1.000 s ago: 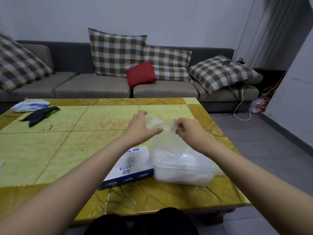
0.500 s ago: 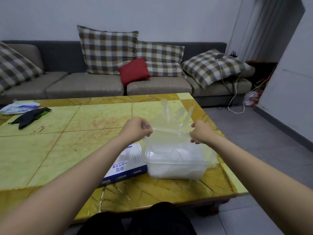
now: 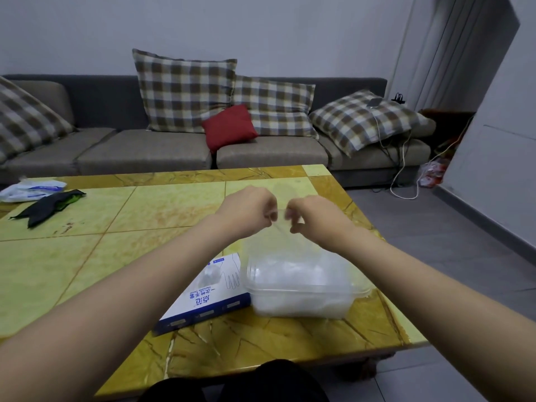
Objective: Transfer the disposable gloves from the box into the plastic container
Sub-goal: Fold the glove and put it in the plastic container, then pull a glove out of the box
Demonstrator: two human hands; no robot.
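Along the far wall, a long grey sofa (image 3: 145, 152) loaded with plaid cushions (image 3: 185, 91) and one small red cushion (image 3: 229, 127). In front of it, a yellow marble-tiled surface (image 3: 87, 256) carrying everything else. Near its right front corner, a clear plastic container (image 3: 301, 306), open-topped, with a whitish heap of disposable gloves (image 3: 295, 274) inside. Just beside its left wall, a flat blue-and-white glove box (image 3: 208, 297), lying at an angle, partly hidden by the left forearm. Well apart at the left rear edge, a black cloth (image 3: 46, 206) with a white plastic packet (image 3: 32, 191) just beside it. Raised above the container's far side, left hand (image 3: 246, 211) and right hand (image 3: 316, 219), close together, backs up. Fingers (image 3: 268, 216) of both curled inward, pinching a single transparent glove (image 3: 279, 227) between them, thin film trailing down toward the container's open top; right fingertips blurred, exact pinch hard to make out.
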